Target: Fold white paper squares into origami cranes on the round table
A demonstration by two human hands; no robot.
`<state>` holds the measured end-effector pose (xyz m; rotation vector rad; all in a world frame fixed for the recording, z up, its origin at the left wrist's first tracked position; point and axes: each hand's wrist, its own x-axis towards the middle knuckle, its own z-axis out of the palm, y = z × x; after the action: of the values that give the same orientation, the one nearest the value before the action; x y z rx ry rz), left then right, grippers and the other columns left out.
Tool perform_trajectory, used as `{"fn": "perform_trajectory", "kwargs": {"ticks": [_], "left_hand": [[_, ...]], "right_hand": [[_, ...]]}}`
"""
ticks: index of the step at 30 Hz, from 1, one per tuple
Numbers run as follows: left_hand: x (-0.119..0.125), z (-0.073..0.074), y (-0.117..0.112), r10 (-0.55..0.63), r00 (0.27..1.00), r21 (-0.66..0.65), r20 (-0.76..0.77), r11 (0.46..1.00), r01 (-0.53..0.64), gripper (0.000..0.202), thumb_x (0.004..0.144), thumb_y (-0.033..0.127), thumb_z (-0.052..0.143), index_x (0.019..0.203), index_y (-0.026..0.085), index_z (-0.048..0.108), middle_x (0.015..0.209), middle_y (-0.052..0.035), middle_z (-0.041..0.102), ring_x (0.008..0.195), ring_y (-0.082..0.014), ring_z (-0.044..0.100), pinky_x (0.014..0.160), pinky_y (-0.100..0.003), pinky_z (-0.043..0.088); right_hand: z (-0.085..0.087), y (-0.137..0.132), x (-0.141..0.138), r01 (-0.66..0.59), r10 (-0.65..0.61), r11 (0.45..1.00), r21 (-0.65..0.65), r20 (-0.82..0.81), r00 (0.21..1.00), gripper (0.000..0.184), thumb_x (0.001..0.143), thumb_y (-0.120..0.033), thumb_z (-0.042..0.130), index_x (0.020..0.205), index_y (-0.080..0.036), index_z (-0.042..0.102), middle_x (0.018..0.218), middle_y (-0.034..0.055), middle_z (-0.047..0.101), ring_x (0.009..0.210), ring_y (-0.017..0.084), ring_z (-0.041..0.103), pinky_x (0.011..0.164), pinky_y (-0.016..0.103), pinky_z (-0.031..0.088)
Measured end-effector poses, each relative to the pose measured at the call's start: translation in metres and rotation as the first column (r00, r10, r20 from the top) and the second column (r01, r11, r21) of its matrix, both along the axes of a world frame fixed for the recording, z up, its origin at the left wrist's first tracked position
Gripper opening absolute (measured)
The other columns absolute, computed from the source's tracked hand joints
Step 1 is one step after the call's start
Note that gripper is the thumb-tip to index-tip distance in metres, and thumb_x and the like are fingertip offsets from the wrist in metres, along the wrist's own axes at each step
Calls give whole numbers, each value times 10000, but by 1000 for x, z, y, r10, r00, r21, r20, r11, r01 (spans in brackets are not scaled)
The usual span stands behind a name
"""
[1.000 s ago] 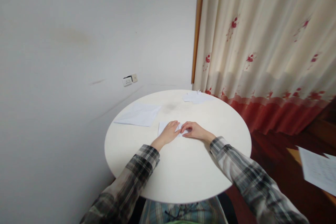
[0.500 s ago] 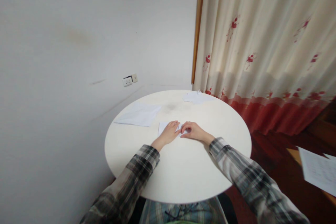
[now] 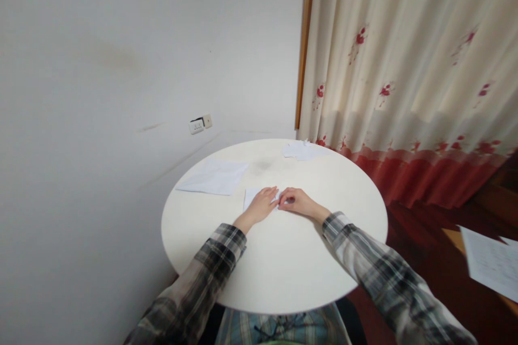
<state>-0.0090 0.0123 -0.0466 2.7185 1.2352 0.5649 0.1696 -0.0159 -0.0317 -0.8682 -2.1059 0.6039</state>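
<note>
A small piece of white paper (image 3: pixel 250 197) lies on the round white table (image 3: pixel 279 264), partly covered by both hands. My left hand (image 3: pixel 263 202) rests flat on it with the fingers stretched out toward the right. Close beside those fingertips, my right hand (image 3: pixel 297 201) is curled, thumb and fingers pinched on the paper's right part. The pinched edge is mostly hidden by the fingers.
White sheets of paper (image 3: pixel 216 176) lie at the table's left. Torn-looking paper pieces (image 3: pixel 299 150) lie near its far edge. A wall socket (image 3: pixel 196 126) is behind, a flowered curtain (image 3: pixel 404 64) to the right. Printed sheets (image 3: pixel 491 261) lie on a surface at lower right.
Both hands stay in nearly the same place on the paper. The right hand's fingers have shifted very slightly; nothing else has visibly moved.
</note>
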Motion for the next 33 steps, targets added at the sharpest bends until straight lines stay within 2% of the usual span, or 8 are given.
{"fn": "perform_trajectory", "kwargs": {"ticks": [4,10,13,18,23,28,33], "left_hand": [[0,4,-5,-8,1000,33,24,999,7,371,864,282,408,1199,157,508,1312,-100,479,1211,-196,415,1029,-361,294],[2,16,-12,-23,997,5,78,1000,22,278,853,246,431,1058,201,613,1133,-60,620,1079,-181,525,953,-318,388],[3,10,-8,-24,998,2,56,1000,24,304,858,254,419,1103,186,586,1200,-72,581,1148,-182,484,993,-337,352],[3,-3,0,2,1000,-30,-15,1000,-2,396,897,278,314,1247,171,466,1354,-96,429,1279,-202,339,1041,-391,274],[4,2,-3,-6,995,-89,-100,996,-3,432,905,271,269,1311,174,381,1403,-104,349,1321,-209,251,1049,-414,230],[4,5,-5,-8,990,-96,-138,995,-5,447,907,267,244,1330,166,347,1421,-107,315,1329,-215,228,1051,-428,211],[4,7,-6,-5,991,-100,-133,995,-8,448,905,281,251,1330,181,347,1426,-95,310,1331,-214,222,1051,-430,207]], "right_hand": [[-1,1,0,-7,6,1000,-21,-13,1000,65,706,-240,658,676,-184,673,844,38,639,753,130,578,718,258,453],[-2,3,1,14,-14,1000,8,9,1000,45,704,-221,647,690,-190,676,820,30,644,748,129,580,722,257,451],[-3,3,1,35,-35,999,-12,9,999,62,712,-226,631,693,-182,671,791,25,651,718,125,580,705,252,453],[-5,5,2,80,-82,994,-81,-25,996,93,736,-243,594,725,-173,654,726,14,656,670,121,584,684,250,463],[-6,6,3,77,-79,996,-49,-41,996,52,715,-211,619,739,-173,645,790,27,653,727,129,586,711,255,455],[-7,8,3,76,-77,996,-36,-26,997,36,726,-186,615,752,-173,636,790,27,640,723,126,570,710,261,445],[-8,14,8,207,-207,978,11,44,977,79,686,-147,653,763,-165,642,787,40,611,737,137,545,716,275,428]]}}
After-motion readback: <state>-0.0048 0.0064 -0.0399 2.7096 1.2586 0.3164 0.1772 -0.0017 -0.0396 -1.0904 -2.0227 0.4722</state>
